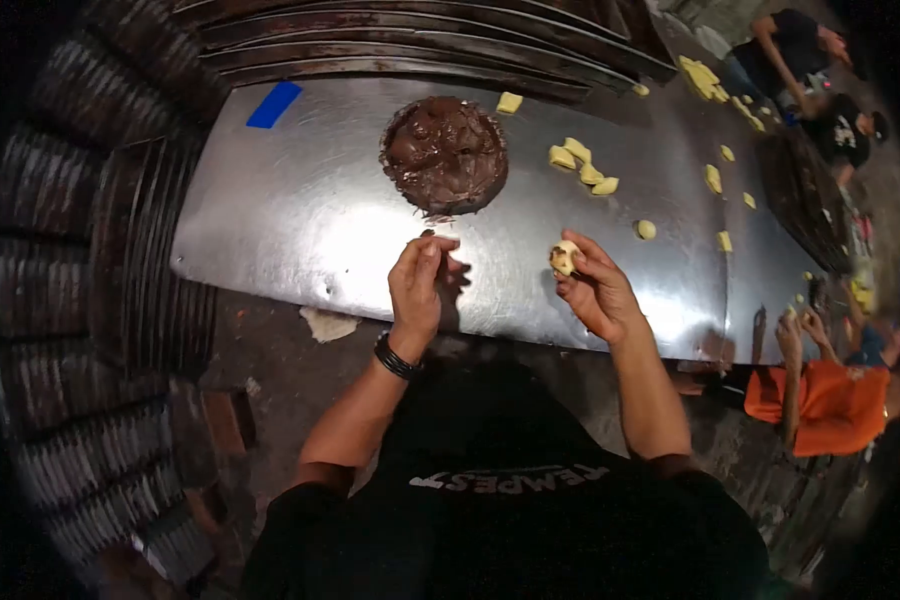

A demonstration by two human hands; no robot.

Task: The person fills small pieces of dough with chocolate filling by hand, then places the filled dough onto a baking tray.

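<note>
Table (230,210): smooth, dull-silver metal sheet, bright where light strikes it, its near left corner rounded.
Near edge: runs just in front of the dark shirt (530,500); both forearms reach over it.
Far edge: long, dark, thin-rimmed trays (420,45) stacked along it — a low wall on that side.
Room: metal shows broadly left of the mound (444,155), up to the blue strip (274,104); a narrower band runs between mound and near edge.
Mound: thick brown paste, roughly round, glossy, lumpy on top, ragged at the rim; on the table beyond the left hand (420,285).
Left hand: fingers curled, thumb towards the index, a dark bit at the tips — held or smeared, I cannot tell.
Right hand (595,285): gripping the lump between thumb and fingers.
Lump (563,258): small, rounded, pale yellow, marked brown; over the table's near half.
Pieces (580,165): yellow, matt, blocky or rounded; loosely grouped right of the mound, others scattered farther right.
Co-worker: orange top (820,405), near edge, right end.
</note>
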